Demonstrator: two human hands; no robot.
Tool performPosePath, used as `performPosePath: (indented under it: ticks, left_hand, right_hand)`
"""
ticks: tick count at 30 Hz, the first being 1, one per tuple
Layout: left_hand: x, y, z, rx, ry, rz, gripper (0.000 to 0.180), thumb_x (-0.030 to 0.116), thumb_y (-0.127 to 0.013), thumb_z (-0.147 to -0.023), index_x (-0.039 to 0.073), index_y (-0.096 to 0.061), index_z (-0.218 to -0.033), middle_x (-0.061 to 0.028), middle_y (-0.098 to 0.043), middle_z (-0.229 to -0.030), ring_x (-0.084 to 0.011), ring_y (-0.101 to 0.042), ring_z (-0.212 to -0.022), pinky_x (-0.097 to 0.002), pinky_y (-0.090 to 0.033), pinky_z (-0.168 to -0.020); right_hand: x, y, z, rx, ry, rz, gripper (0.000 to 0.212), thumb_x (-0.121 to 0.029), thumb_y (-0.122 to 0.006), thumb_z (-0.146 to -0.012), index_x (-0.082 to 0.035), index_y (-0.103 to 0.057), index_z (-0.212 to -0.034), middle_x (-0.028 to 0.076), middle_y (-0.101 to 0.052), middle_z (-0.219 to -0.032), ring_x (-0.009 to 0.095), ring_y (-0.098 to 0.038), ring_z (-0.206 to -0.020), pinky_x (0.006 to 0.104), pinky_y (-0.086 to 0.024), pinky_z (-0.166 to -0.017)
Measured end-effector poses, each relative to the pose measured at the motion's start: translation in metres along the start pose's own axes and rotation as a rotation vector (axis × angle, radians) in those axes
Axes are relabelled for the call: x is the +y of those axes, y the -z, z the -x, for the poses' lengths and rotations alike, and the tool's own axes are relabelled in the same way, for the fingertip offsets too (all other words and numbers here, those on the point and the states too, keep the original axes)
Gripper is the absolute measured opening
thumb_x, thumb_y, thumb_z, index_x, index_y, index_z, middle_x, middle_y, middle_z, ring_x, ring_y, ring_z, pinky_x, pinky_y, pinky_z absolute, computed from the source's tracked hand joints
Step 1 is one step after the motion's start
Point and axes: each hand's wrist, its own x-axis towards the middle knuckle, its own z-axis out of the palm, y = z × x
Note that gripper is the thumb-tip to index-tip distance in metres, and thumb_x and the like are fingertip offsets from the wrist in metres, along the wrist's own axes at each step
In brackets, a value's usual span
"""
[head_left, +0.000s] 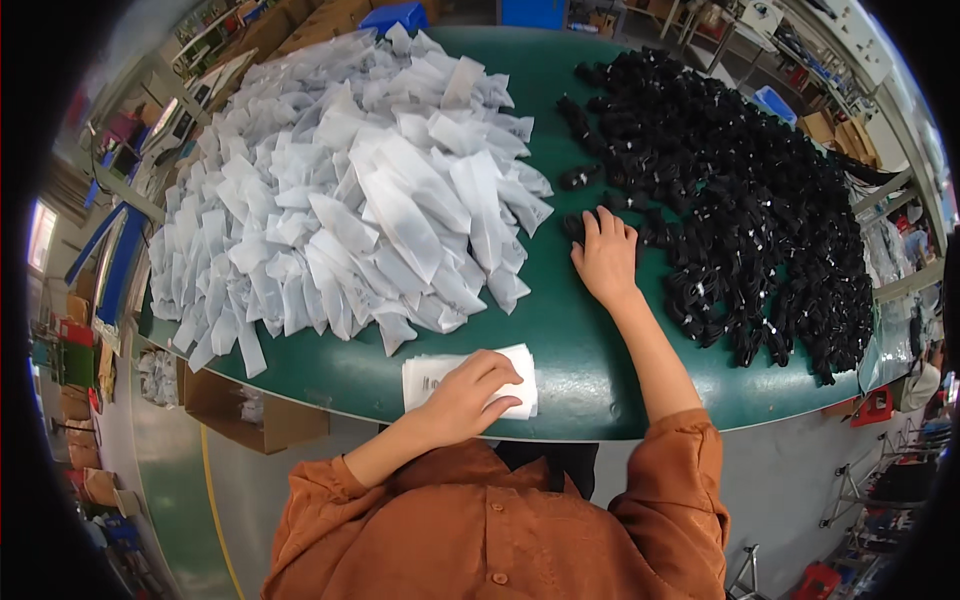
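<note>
My left hand (pixel 468 394) rests on a small stack of flat white bags (pixel 519 368) at the table's near edge. Its fingers are bent, the thumb stands apart from them, and nothing shows in its grasp. Farther off, my right hand (pixel 607 258) reaches forward with its fingers stretched out. They lie beside a small black cable bundle (pixel 573 228) at the left border of a large heap of black tied cable bundles (pixel 740 200). Whether the fingertips touch other bundles I cannot tell. A big pile of filled whitish translucent bags (pixel 350 190) spreads over the table's left half.
Both heaps lie on a green table (pixel 560 330) with a curved-looking near edge. Below its left side an open cardboard box (pixel 245 412) stands on the floor. Metal frame posts (pixel 905 190) rise at the right, and a blue bin (pixel 393 17) sits beyond the far edge.
</note>
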Motion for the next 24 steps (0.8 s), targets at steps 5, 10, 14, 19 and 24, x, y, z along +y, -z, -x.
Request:
performPosePath:
  ticks: [5, 10, 14, 19, 24]
  left_hand:
    - [0.002, -0.019, 0.010, -0.032, 0.014, -0.084, 0.033, 0.015, -0.079, -0.080, 0.004, -0.065, -0.108, -0.0104, -0.057, -0.104, -0.0313, -0.058, -0.097, -0.0408, -0.050, -0.081]
    - [0.002, -0.034, 0.010, 0.034, 0.018, -0.276, 0.019, 0.010, -0.073, -0.084, 0.006, -0.064, -0.100, -0.0095, -0.056, -0.098, -0.0304, -0.058, -0.088, -0.0410, -0.046, -0.075]
    - [0.000, -0.037, 0.010, 0.070, 0.028, -0.257, 0.014, 0.008, -0.072, -0.084, 0.006, -0.064, -0.096, -0.0093, -0.056, -0.095, -0.0308, -0.059, -0.085, -0.0415, -0.046, -0.075]
    - [0.001, -0.035, 0.006, 0.108, 0.050, -0.190, 0.010, 0.005, -0.069, -0.085, 0.005, -0.062, -0.091, -0.0103, -0.058, -0.090, -0.0320, -0.059, -0.080, -0.0418, -0.046, -0.073]
    - [-0.001, -0.028, 0.006, 0.075, 0.236, 0.021, 0.007, 0.001, -0.065, -0.090, 0.004, -0.060, -0.093, -0.0103, -0.059, -0.088, -0.0266, -0.058, -0.074, -0.0359, -0.046, -0.067]
  right_hand:
    - [-0.022, 0.052, 0.059, 0.065, 0.081, -0.088, 0.042, -0.011, -0.074, -0.082, -0.001, -0.063, -0.121, 0.021, -0.055, -0.133, 0.038, -0.054, -0.120, 0.0526, -0.041, -0.102]
    - [-0.045, 0.100, 0.097, 0.031, -0.092, -0.495, 0.039, -0.007, -0.072, -0.086, 0.002, -0.062, -0.122, 0.020, -0.059, -0.112, 0.040, -0.061, -0.101, 0.0443, -0.051, -0.084]
    - [-0.072, 0.120, 0.136, -0.036, -0.205, -0.876, 0.035, -0.007, -0.068, -0.091, 0.002, -0.059, -0.124, 0.019, -0.062, -0.099, 0.041, -0.064, -0.089, 0.0424, -0.053, -0.075]
    - [-0.080, 0.122, 0.169, -0.188, -0.205, -0.839, 0.033, -0.005, -0.066, -0.090, 0.000, -0.060, -0.122, 0.018, -0.060, -0.091, 0.035, -0.063, -0.078, 0.0375, -0.050, -0.070]
    - [-0.082, 0.132, 0.166, -0.173, -0.090, -0.857, 0.034, -0.003, -0.067, -0.087, -0.002, -0.064, -0.121, 0.015, -0.060, -0.089, 0.034, -0.062, -0.073, 0.0379, -0.050, -0.064]
